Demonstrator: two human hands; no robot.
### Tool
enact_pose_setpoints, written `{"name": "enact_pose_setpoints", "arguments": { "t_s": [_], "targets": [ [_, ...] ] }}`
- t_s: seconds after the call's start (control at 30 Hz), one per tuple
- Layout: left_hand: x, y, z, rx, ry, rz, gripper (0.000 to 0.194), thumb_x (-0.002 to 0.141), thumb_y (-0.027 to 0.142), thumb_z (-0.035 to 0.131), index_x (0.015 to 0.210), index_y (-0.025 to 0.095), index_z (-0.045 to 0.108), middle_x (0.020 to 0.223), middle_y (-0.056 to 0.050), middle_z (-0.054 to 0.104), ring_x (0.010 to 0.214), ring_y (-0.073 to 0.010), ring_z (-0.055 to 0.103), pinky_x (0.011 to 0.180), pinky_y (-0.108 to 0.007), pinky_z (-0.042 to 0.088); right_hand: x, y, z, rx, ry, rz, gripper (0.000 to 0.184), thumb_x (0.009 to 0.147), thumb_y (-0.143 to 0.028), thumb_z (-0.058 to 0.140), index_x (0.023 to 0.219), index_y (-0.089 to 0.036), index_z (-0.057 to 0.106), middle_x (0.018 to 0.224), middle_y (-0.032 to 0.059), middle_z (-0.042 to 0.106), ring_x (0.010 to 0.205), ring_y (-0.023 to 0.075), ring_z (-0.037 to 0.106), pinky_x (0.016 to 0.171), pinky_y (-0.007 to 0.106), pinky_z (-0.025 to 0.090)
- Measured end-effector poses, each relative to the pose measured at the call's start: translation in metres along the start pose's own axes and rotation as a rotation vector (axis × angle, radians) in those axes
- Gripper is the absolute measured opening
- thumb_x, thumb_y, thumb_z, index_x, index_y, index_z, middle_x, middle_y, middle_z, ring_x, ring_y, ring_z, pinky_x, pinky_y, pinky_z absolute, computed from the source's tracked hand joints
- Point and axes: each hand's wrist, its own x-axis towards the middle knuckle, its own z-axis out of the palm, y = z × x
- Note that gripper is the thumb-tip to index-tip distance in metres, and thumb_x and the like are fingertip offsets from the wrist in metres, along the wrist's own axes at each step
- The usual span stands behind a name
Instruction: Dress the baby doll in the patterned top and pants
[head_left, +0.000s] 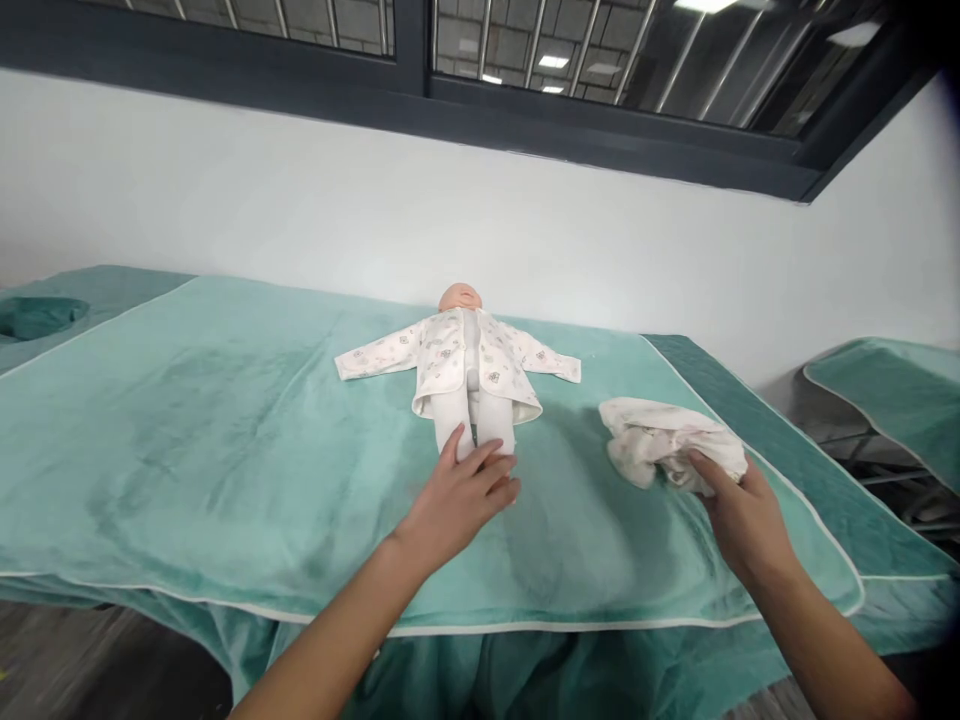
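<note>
A baby doll [472,380] lies on its back on a green cover, head towards the wall. It wears a white patterned jacket [442,360] that lies unfastened at the front, both sleeves stretched out sideways. Over the doll's white lower legs rests my left hand [465,495], its fingers apart and touching them; the feet are mostly hidden beneath it. To the right, my right hand [739,515] grips a crumpled white patterned cloth garment [667,440] by its right end. What kind of garment it is cannot be made out.
The green cover [225,470] with white piping spreads over a bed against a white wall [300,200]. Above is a dark-framed window [412,80] with metal bars. A second green-covered bed [892,390] stands at the right; a face hole [41,315] shows at the left.
</note>
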Motion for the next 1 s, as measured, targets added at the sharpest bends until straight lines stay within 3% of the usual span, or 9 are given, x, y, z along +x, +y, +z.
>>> {"name": "enact_pose_setpoints", "arguments": {
  "t_s": [0.07, 0.17, 0.37, 0.5, 0.63, 0.73, 0.83, 0.93, 1.0],
  "targets": [
    [0.003, -0.005, 0.004, -0.063, 0.005, -0.034, 0.024, 0.095, 0.015, 0.056, 0.115, 0.025, 0.063, 0.131, -0.005, 0.064, 0.14, -0.0252, 0.043, 0.123, -0.063, 0.01, -0.009, -0.029, 0.019, 0.453, -0.105, 0.21, 0.043, 0.078, -0.044, 0.073, 0.117, -0.025, 0.066, 0.124, 0.0056, 0.068, 0.115, 0.0267, 0.064, 0.084, 0.036, 0.058],
    [-0.001, 0.001, 0.003, -0.29, 0.043, -0.16, 0.023, 0.095, 0.027, 0.059, 0.118, 0.025, 0.063, 0.131, -0.004, 0.065, 0.137, -0.024, 0.047, 0.125, -0.059, 0.009, -0.025, -0.06, 0.047, 0.769, -0.242, 0.364, 0.04, 0.082, -0.041, 0.071, 0.12, -0.028, 0.066, 0.127, 0.0023, 0.068, 0.121, 0.0238, 0.062, 0.085, 0.033, 0.059],
    [-0.03, 0.025, -0.022, -1.072, 0.299, -0.72, 0.038, 0.095, 0.04, 0.057, 0.13, 0.025, 0.056, 0.136, -0.008, 0.061, 0.13, -0.0238, 0.054, 0.12, -0.049, 0.029, -0.068, -0.08, 0.102, 0.935, -0.524, 0.601, 0.041, 0.088, -0.049, 0.063, 0.123, -0.028, 0.067, 0.129, 0.003, 0.068, 0.122, 0.0268, 0.062, 0.099, 0.042, 0.055],
    [-0.052, 0.032, -0.044, -1.449, 0.375, -0.898, 0.071, 0.086, 0.044, 0.07, 0.147, 0.028, 0.039, 0.152, -0.011, 0.045, 0.14, -0.0281, 0.044, 0.116, -0.042, 0.036, -0.093, -0.08, 0.135, 0.956, -0.709, 0.603, 0.044, 0.091, -0.054, 0.058, 0.121, -0.024, 0.067, 0.129, 0.006, 0.067, 0.124, 0.028, 0.06, 0.102, 0.042, 0.051],
    [-0.06, 0.04, -0.07, -1.605, 0.279, -0.896, 0.094, 0.074, 0.038, 0.083, 0.153, 0.034, 0.032, 0.16, -0.005, 0.036, 0.147, -0.0286, 0.034, 0.12, -0.037, 0.032, -0.104, -0.085, 0.143, 0.801, -0.901, 0.372, 0.059, 0.085, -0.05, 0.07, 0.136, -0.025, 0.053, 0.134, 0.0096, 0.063, 0.12, 0.0283, 0.061, 0.097, 0.041, 0.053],
    [-0.057, 0.047, -0.079, -1.634, 0.313, -0.988, 0.103, 0.067, 0.028, 0.088, 0.153, 0.035, 0.032, 0.153, -0.006, 0.046, 0.139, -0.0285, 0.046, 0.112, -0.035, 0.042, -0.108, -0.103, 0.134, 0.517, -1.138, 0.067, 0.096, 0.074, -0.032, 0.083, 0.152, -0.036, 0.028, 0.148, 0.0076, 0.05, 0.128, 0.0273, 0.056, 0.098, 0.039, 0.054],
    [-0.052, 0.048, -0.076, -1.6, 0.545, -1.231, 0.083, 0.071, 0.024, 0.083, 0.145, 0.027, 0.045, 0.13, -0.008, 0.065, 0.118, -0.0263, 0.063, 0.098, -0.033, 0.052, -0.114, -0.123, 0.127, 0.176, -1.245, -0.278, 0.103, 0.077, -0.024, 0.079, 0.156, -0.042, 0.015, 0.158, 0.0053, 0.035, 0.141, 0.0277, 0.042, 0.108, 0.043, 0.048],
    [-0.05, 0.044, -0.069, -1.777, 0.83, -1.355, 0.063, 0.074, 0.022, 0.078, 0.133, 0.02, 0.057, 0.112, -0.008, 0.073, 0.105, -0.0257, 0.07, 0.092, -0.035, 0.057, -0.121, -0.127, 0.129, -0.032, -1.113, -0.603, 0.088, 0.083, -0.018, 0.071, 0.155, -0.037, 0.026, 0.158, 0.005, 0.035, 0.148, 0.0275, 0.028, 0.122, 0.05, 0.029],
    [-0.052, 0.04, -0.067, -1.977, 0.943, -1.393, 0.057, 0.071, 0.023, 0.077, 0.126, 0.02, 0.063, 0.106, -0.008, 0.075, 0.102, -0.0268, 0.071, 0.09, -0.037, 0.058, -0.124, -0.121, 0.132, -0.062, -0.999, -0.647, 0.078, 0.085, -0.019, 0.069, 0.152, -0.034, 0.034, 0.155, 0.0057, 0.038, 0.149, 0.027, 0.026, 0.124, 0.051, 0.023]
  ]
}}
